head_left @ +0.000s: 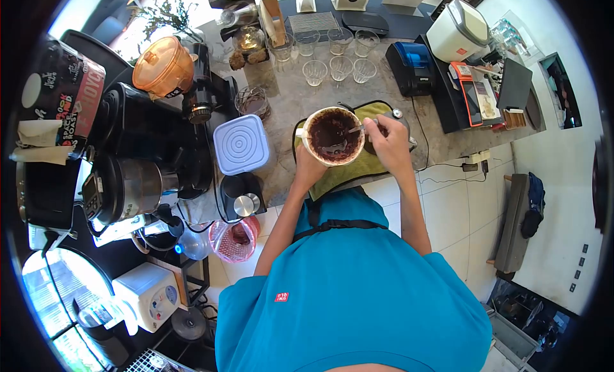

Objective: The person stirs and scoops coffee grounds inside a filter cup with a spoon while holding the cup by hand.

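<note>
A white cup (334,136) with dark brown contents, and brown residue round its inner wall, is over an olive-green cloth (358,169) on the counter. My left hand (309,167) holds the cup from its lower left side, near the handle; some of its fingers are hidden beneath the cup. My right hand (391,143) pinches a metal spoon (357,128), whose lower end dips into the cup. The bowl of the spoon is hidden in the dark contents.
Several clear glasses (341,69) stand at the back of the counter (288,94). A lidded blue container (241,144) and a glass (253,103) are left of the cup. Black equipment stands further left. A black printer (410,69) is at the right; its cable runs past the cloth.
</note>
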Tool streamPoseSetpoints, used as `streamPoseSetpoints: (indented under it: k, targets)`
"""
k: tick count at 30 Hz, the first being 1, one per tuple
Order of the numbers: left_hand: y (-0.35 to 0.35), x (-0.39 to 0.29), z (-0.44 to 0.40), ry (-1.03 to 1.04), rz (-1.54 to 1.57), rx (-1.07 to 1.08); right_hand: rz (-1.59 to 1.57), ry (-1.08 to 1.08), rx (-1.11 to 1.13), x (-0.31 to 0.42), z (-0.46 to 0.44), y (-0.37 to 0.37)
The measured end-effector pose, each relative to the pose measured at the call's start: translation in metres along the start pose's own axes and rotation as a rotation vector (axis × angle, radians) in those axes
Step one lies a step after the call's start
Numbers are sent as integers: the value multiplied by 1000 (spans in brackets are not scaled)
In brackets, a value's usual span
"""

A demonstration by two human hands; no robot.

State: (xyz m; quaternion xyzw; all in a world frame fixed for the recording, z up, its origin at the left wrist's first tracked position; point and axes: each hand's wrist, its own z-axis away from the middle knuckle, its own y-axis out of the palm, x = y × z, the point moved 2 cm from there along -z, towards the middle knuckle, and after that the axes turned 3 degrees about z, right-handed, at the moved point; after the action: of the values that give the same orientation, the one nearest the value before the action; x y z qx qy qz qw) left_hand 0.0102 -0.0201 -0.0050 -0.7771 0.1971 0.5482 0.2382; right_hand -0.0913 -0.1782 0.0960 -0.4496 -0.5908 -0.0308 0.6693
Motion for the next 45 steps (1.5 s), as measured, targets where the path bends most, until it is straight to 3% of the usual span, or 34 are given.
streamPoseSetpoints:
  k: [4,8,13,17,19,27,32,39,41,45]
  targets:
    - [0,-6,-1,-19,40,4,-252,21,22,-6,2,-9]
    - [0,1,-1,16,-21,-2,-196,12,-10,6,6,-17]
    - [-1,0,0,-16,-58,20,156,-142,-24,16,3,-12]
    - [-1,1,0,-8,-46,41,117,-144,-43,11,2,-3]
    - [-2,-1,0,-42,-72,76,45,20,26,3,1,0]
    - [-1,-3,-1,0,-51,30,-78,11,22,12,3,-19]
    - [-1,-5,-1,-40,-39,20,72,-250,-105,36,3,-24]
    - [0,-3,-1,-42,-11,34,26,-262,-46,39,2,2]
    - [1,-2,0,-65,20,27,83,-366,52,48,2,3]
    - [0,-1,0,-56,16,20,107,-302,51,47,0,-1]
